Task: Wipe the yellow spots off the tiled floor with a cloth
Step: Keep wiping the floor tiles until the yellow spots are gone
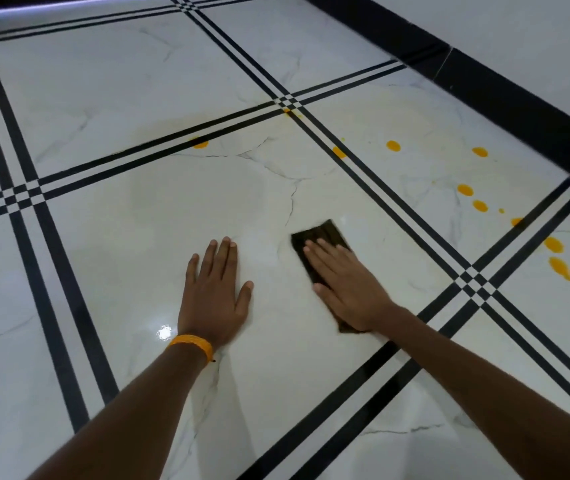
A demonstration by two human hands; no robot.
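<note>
We look through one wide camera worn on the person's head. It faces forward and down at the tiled floor [103, 109]. We are close to the floor. The left hand [212, 292] and the right hand [349, 289] sit in the middle of the view, reaching in from the bottom edge. The black skirting [484, 84] crosses the top right corner

An orange wristband [191, 344] is showing near lower centre. A black skirting band [484, 77] is running along a white wall's [536, 29] foot at upper right.
</note>
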